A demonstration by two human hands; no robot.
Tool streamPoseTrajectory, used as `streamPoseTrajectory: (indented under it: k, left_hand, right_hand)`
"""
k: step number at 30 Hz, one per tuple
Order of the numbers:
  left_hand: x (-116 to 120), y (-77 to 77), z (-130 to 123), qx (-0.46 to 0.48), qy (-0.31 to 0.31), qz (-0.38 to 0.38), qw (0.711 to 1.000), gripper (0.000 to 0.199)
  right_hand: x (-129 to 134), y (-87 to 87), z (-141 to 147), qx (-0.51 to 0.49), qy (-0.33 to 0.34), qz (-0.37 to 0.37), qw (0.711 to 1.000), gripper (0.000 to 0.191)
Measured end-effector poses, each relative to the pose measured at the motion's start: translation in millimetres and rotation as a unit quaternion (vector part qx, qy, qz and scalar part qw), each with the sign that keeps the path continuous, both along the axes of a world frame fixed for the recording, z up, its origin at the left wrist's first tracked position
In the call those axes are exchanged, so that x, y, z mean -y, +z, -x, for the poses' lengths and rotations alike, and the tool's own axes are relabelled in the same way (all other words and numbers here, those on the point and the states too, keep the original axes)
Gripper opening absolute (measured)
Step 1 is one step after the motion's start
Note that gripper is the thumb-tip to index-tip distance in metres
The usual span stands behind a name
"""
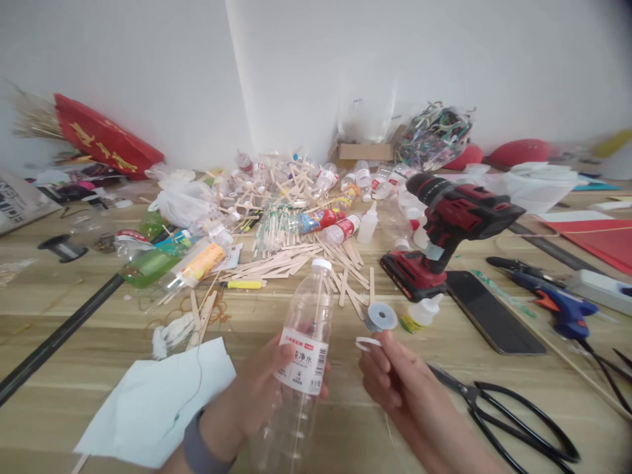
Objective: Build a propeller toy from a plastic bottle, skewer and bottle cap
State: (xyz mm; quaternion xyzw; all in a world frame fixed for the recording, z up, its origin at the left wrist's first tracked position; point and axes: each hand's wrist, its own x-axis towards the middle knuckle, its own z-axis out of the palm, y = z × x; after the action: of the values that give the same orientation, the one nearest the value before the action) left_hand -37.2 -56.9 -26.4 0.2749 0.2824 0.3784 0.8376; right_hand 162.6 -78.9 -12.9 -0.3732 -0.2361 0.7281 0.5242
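My left hand (pixel 261 378), with a grey band at the wrist, is wrapped round a clear plastic bottle (pixel 309 309) that has a white cap and a white label. The bottle leans slightly, cap end away from me. To its right, my right hand (pixel 395 372) pinches a small white ring (pixel 368 343) between thumb and finger, apart from the bottle. A spool (pixel 382 316) and a small glue bottle (pixel 421 315) stand just beyond my right hand.
Black scissors (pixel 508 408) lie at the right, below a phone (pixel 494 313) and a blue glue gun (pixel 557 306). A red drill (pixel 454 217) stands behind. Wooden sticks (pixel 276 263) and bottles are heaped in the middle. White paper (pixel 158 401) lies at the left.
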Motion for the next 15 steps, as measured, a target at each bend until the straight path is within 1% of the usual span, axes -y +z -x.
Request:
streamPoseTrajectory:
  k: [5,8,12,15]
  left_hand:
    - [3,1.3,-4,0.002,-0.021,-0.016,1.000,0.055]
    - [3,1.2,-3,-0.003,-0.013,-0.017,1.000,0.057]
    - [-2,-0.4,2,-0.018,0.013,-0.005,1.000,0.060]
    - [-5,0.8,7,-0.016,0.022,0.001,1.000,0.057]
  right_hand:
    - [2,-2.8,4,0.050,0.038,-0.002,0.998,0.052]
    - [1,-2.7,1,0.054,0.043,-0.007,0.998,0.050]
    - [-1,-1.9,-7,0.038,0.015,-0.022,0.999,0.048]
    - [-4,-1.0,-19,0.015,-0.027,-0.024,0.999,0.044]
